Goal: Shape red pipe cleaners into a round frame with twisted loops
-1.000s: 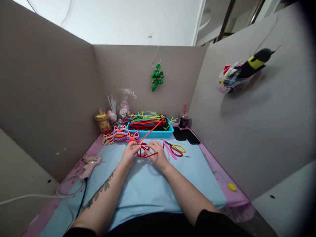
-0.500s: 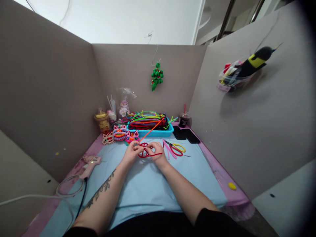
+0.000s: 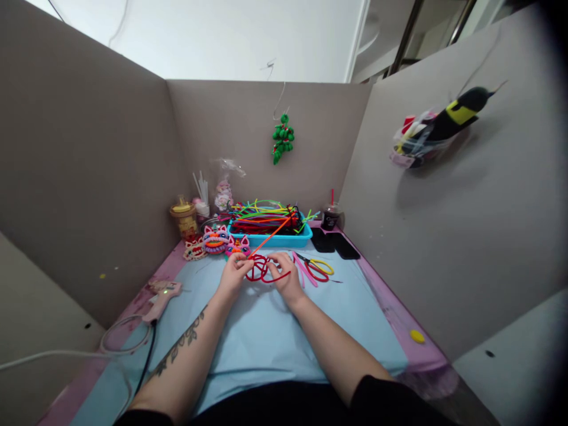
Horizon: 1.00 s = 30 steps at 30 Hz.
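Between my hands, above the blue cloth, is a round dark red pipe-cleaner frame (image 3: 256, 270) with crossing spokes. My left hand (image 3: 235, 273) pinches its left side between thumb and fingers. At the other side, my right hand (image 3: 286, 278) has thumb and fingertips closed on the frame's right edge. One loose red end sticks out to the right across my right fingers. Behind my left fingers, an orange pipe cleaner (image 3: 271, 235) slants up to the tray; its lower end is hidden. Scissors (image 3: 320, 269) with red and yellow handles lie right of my right hand, beside pink pipe cleaners (image 3: 303, 272).
A blue tray (image 3: 270, 240) heaped with coloured pipe cleaners stands at the back. Left of it are several finished animal-face pieces (image 3: 216, 239) and a lidded cup (image 3: 184, 219). A corded pink glue gun (image 3: 162, 300) lies left. Dark phones (image 3: 341, 245) and a drink cup (image 3: 330, 216) are right.
The red frame has shifted slightly left and turned in my fingers. My left fingertips have moved to its left edge, my right fingers to its right edge; its loose end now curves more.
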Each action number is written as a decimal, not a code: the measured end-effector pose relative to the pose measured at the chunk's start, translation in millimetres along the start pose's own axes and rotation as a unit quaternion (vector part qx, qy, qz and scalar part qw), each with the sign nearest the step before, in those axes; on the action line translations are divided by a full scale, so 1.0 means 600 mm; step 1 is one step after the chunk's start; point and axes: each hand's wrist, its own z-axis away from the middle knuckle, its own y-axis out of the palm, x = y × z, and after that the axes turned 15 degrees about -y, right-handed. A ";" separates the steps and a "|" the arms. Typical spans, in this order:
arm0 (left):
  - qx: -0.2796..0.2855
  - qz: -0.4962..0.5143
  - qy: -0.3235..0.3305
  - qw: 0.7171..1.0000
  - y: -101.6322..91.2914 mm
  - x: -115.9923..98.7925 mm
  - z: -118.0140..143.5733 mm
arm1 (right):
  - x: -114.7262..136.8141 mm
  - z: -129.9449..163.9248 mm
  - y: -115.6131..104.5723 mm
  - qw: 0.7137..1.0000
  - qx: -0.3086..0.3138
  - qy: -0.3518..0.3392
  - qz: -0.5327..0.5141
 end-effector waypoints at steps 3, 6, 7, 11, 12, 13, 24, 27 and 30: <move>0.009 -0.001 0.002 1.000 0.000 0.001 0.000 | -0.004 0.001 -0.001 1.000 0.010 -0.013 0.003; 0.006 0.006 0.007 1.000 -0.004 0.001 -0.002 | -0.005 0.003 0.002 0.999 0.027 -0.021 0.002; 0.002 0.010 0.009 1.000 -0.005 0.002 -0.003 | -0.004 0.004 0.003 0.999 0.034 -0.026 0.000; -0.006 0.020 0.009 1.000 -0.009 0.003 -0.006 | -0.004 0.005 0.007 0.995 0.073 -0.061 -0.015; -0.006 0.023 0.008 1.000 -0.009 0.003 -0.006 | -0.004 0.005 0.006 0.994 0.083 -0.072 -0.018; -0.007 0.027 0.008 1.000 -0.009 0.003 -0.006 | -0.004 0.004 0.006 0.992 0.092 -0.081 -0.019; -0.083 0.072 0.029 0.994 -0.009 0.006 -0.012 | 0.027 0.011 0.017 0.965 0.203 -0.097 -0.135; -0.094 0.071 0.045 0.992 -0.009 0.009 -0.015 | 0.041 0.014 0.022 0.956 0.201 -0.053 -0.208; -0.113 0.088 0.060 0.988 -0.014 0.008 -0.021 | 0.054 0.013 0.014 0.912 0.220 0.019 -0.346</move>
